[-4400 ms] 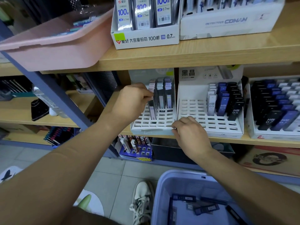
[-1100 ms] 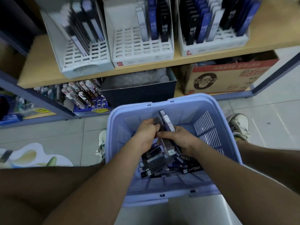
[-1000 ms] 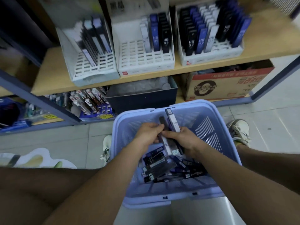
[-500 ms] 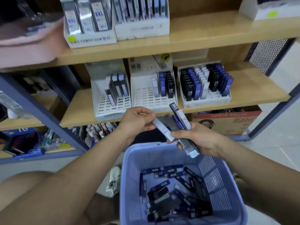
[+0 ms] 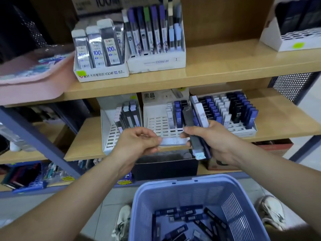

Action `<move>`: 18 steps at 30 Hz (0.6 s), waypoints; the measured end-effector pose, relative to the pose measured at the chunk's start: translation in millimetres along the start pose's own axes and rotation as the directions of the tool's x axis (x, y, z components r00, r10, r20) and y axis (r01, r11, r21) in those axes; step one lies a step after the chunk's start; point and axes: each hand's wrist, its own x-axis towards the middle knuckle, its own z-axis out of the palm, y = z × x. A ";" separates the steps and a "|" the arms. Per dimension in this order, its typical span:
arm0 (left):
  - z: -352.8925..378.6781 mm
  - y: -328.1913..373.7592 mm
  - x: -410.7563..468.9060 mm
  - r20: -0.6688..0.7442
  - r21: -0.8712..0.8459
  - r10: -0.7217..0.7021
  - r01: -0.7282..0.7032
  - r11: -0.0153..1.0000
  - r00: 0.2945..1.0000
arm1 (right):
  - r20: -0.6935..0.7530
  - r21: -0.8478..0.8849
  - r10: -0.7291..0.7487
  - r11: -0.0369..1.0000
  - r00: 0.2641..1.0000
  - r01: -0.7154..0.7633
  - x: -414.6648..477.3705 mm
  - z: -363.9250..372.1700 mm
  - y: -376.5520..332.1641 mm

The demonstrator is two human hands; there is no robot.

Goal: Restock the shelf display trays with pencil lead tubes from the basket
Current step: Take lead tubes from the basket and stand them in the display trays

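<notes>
One pale lead tube (image 5: pixel 173 141) lies crosswise, pinched at its end by the left hand (image 5: pixel 137 143); the right hand (image 5: pixel 217 141) grips an upright bundle (image 5: pixel 188 117) of at least three tubes, before three display trays (image 5: pixel 156 122), above one tube-strewn basket (image 5: pixel 208 179).

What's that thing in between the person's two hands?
A pale pencil lead tube lies sideways there, pinched by the left hand and reaching the right hand, which grips a bunch of tubes. The head view shows it.

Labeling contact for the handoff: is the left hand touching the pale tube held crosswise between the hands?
Touching. The head view shows the left hand pinching the pale tube at its left end, no gap; the right hand grips a bundle of tubes.
</notes>
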 end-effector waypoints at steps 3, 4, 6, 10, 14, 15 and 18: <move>7.7 -8.1 4.1 -0.032 0.001 0.033 -0.033 0.999 0.999 | -0.033 -0.057 0.005 0.998 0.999 -0.007 9.9 8.9 7.2; 8.8 -9.2 5.8 -0.049 -0.017 0.046 -0.047 0.999 0.998 | -0.040 -0.066 0.013 0.998 0.999 -0.016 12.3 10.1 7.4; 10.1 -10.6 8.1 -0.054 -0.033 0.048 -0.050 0.998 0.997 | -0.061 -0.066 0.020 0.998 0.998 -0.024 15.6 9.8 5.5; 14.2 -10.9 10.1 0.079 0.296 0.050 -0.072 0.952 0.996 | -0.103 -0.018 0.006 1.000 0.995 -0.008 20.8 6.2 2.8; 25.4 -5.6 18.6 0.334 0.567 0.012 -0.210 0.797 0.943 | -0.058 0.126 0.073 0.990 0.996 -0.065 23.5 4.2 -0.3; 29.6 -5.4 21.0 0.370 0.535 -0.006 -0.208 0.819 0.929 | -0.045 0.152 0.086 0.985 0.995 -0.078 24.5 4.3 -0.6; 37.7 -4.3 31.8 0.368 0.442 0.033 -0.206 0.873 0.929 | -0.044 0.173 0.099 0.981 0.994 -0.090 28.8 2.9 0.0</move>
